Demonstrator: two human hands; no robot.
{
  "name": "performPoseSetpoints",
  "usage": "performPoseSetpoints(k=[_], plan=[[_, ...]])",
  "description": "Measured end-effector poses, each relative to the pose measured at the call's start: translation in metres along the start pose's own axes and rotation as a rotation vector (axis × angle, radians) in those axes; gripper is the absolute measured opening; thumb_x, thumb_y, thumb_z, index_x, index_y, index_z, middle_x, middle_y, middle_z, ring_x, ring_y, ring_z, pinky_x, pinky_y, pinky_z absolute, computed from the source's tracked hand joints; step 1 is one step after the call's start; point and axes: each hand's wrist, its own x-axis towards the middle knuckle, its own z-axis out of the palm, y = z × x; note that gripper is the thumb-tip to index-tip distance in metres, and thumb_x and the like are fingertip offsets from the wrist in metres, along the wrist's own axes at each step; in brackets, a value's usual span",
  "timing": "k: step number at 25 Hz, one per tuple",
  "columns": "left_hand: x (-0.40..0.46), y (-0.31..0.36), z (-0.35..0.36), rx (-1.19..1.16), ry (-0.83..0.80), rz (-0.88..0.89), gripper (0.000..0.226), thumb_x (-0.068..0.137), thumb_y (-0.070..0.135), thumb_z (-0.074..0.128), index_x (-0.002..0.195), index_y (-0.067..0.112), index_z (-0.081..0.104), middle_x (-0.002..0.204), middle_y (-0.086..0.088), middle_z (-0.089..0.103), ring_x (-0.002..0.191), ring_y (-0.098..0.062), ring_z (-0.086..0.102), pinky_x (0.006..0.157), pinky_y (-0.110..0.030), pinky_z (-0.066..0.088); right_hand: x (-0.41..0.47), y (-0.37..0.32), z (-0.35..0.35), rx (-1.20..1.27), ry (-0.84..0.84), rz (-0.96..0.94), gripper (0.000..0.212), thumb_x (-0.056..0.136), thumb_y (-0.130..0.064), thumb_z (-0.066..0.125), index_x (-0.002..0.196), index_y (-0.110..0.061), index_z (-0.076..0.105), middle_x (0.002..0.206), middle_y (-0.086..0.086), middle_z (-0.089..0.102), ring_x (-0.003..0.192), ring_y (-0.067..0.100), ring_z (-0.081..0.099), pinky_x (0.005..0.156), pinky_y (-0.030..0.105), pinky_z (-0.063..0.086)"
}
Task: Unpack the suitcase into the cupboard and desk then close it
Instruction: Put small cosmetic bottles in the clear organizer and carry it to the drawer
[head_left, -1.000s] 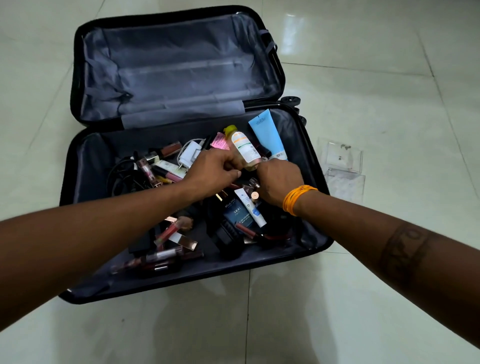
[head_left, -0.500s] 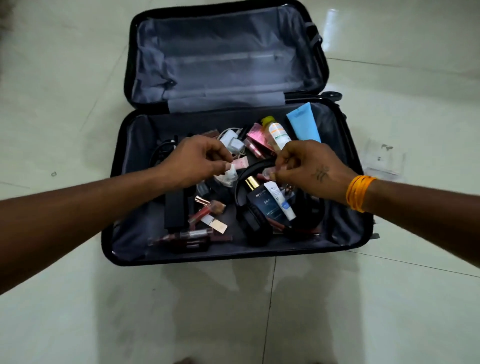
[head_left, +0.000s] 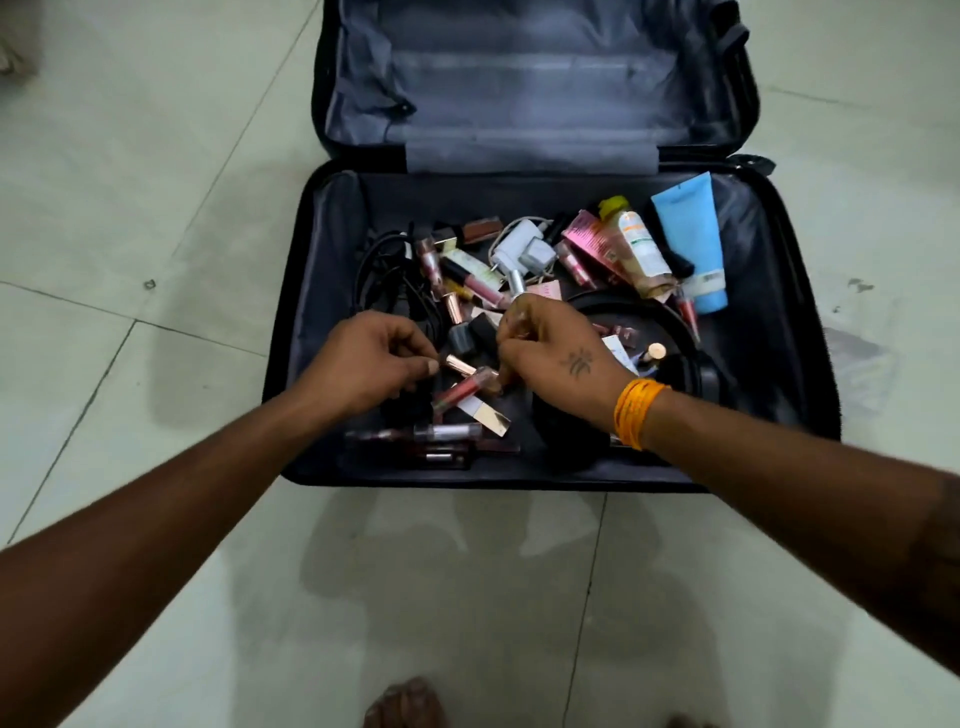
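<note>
Both hands (head_left: 374, 358) moved nearer, left now pinching a lipstick (head_left: 460, 365)

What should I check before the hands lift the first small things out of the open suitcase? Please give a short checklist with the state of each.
1. Suitcase lies fully open on the floor: ok.
2. Left hand has a firm pinch on the rose-gold tube: cannot tell.
3. Right hand holds a small item securely: cannot tell, its fingers hide it.
4. White charger cable free of the cosmetics: not ok, it runs among them.
5. Blue tube capped: cannot tell.
</note>
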Motion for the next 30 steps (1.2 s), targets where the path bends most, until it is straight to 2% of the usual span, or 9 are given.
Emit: performPoseSetpoints(k=[3, 5, 9, 13, 16, 20, 23, 27, 30], plan=[[-0.010, -0.003, 0.017, 0.140, 0.039, 0.113, 0.005, 0.086, 0.023, 0.082, 0.089, 0.024, 0.079, 0.076, 0.008, 0.076, 0.071, -0.005, 0.072, 0.070, -0.032, 0.060, -0.001, 0.007, 0.021, 0.112, 0.219, 0.106, 0.015, 0.085, -0.025, 0.053, 0.072, -0.019, 0.057, 0.065, -0.002, 0.063, 0.062, 0.020, 0.059, 0.065, 0.034, 0.048], [-0.009, 0.008, 0.029, 0.302, 0.013, 0.248, 0.027, 0.087, 0.045, 0.070, 0.096, 0.021, 0.077, 0.085, 0.004, 0.077, 0.078, -0.014, 0.073, 0.071, -0.037, 0.060, -0.001, 0.004, 0.029, 0.167, 0.336, 0.140, 0.019, 0.085, -0.030, 0.055, 0.071, -0.017, 0.057, 0.065, -0.005, 0.059, 0.064, 0.019, 0.053, 0.064, 0.034, 0.045], [0.007, 0.020, 0.040, 0.527, -0.022, 0.377, 0.033, 0.081, 0.048, 0.059, 0.100, 0.022, 0.068, 0.094, -0.006, 0.075, 0.087, -0.033, 0.072, 0.067, -0.040, 0.057, -0.015, -0.004, 0.040, 0.026, 0.297, 0.067, 0.005, 0.083, -0.022, 0.066, 0.083, -0.018, 0.069, 0.077, -0.004, 0.071, 0.079, 0.018, 0.067, 0.074, 0.034, 0.057], [0.006, 0.009, 0.029, 0.184, 0.032, 0.283, 0.023, 0.082, 0.025, 0.083, 0.104, 0.024, 0.075, 0.082, 0.007, 0.074, 0.078, -0.009, 0.072, 0.072, -0.033, 0.060, -0.015, -0.002, 0.033, 0.066, 0.290, 0.079, 0.006, 0.080, -0.019, 0.065, 0.080, -0.019, 0.071, 0.075, -0.002, 0.071, 0.078, 0.021, 0.069, 0.075, 0.044, 0.061], [0.000, -0.003, 0.007, -0.147, 0.009, 0.147, 0.028, 0.085, 0.019, 0.086, 0.109, 0.031, 0.078, 0.081, 0.003, 0.074, 0.071, -0.009, 0.070, 0.067, -0.033, 0.062, -0.014, -0.001, 0.036, -0.142, 0.197, 0.017, 0.004, 0.081, -0.021, 0.068, 0.084, -0.020, 0.070, 0.079, 0.001, 0.072, 0.080, 0.025, 0.069, 0.074, 0.042, 0.059], [-0.017, -0.013, -0.017, -0.152, 0.207, 0.073, 0.028, 0.084, 0.032, 0.087, 0.109, 0.030, 0.074, 0.083, -0.002, 0.071, 0.064, -0.008, 0.064, 0.056, -0.030, 0.055, -0.015, -0.002, 0.059, -0.715, -0.131, -0.174, 0.022, 0.086, -0.037, 0.066, 0.101, -0.022, 0.069, 0.102, 0.011, 0.073, 0.099, 0.038, 0.068, 0.073, 0.035, 0.050], [-0.032, -0.018, -0.027, -0.148, 0.323, 0.015, 0.038, 0.074, 0.038, 0.093, 0.090, 0.019, 0.065, 0.079, -0.001, 0.069, 0.066, -0.007, 0.059, 0.057, -0.025, 0.051, -0.016, -0.007, 0.068, -0.868, -0.209, -0.278, 0.035, 0.089, -0.053, 0.068, 0.109, -0.025, 0.069, 0.111, 0.011, 0.071, 0.104, 0.038, 0.066, 0.073, 0.036, 0.044], [-0.042, -0.015, -0.032, -0.431, 0.296, -0.035, 0.037, 0.072, 0.032, 0.095, 0.087, 0.009, 0.070, 0.076, -0.005, 0.066, 0.065, -0.010, 0.055, 0.057, -0.023, 0.047, -0.009, -0.009, 0.065, -0.751, -0.265, -0.205, 0.038, 0.078, -0.054, 0.074, 0.100, -0.023, 0.070, 0.104, 0.008, 0.073, 0.099, 0.033, 0.068, 0.077, 0.036, 0.053], [-0.044, -0.012, -0.033, -0.503, 0.266, -0.039, 0.027, 0.075, 0.025, 0.093, 0.094, 0.011, 0.078, 0.084, -0.003, 0.074, 0.068, -0.004, 0.062, 0.061, -0.020, 0.050, -0.009, -0.002, 0.059, -0.352, -0.117, -0.086, 0.029, 0.071, -0.044, 0.084, 0.082, -0.021, 0.071, 0.078, -0.008, 0.069, 0.074, 0.011, 0.065, 0.069, 0.027, 0.050]])
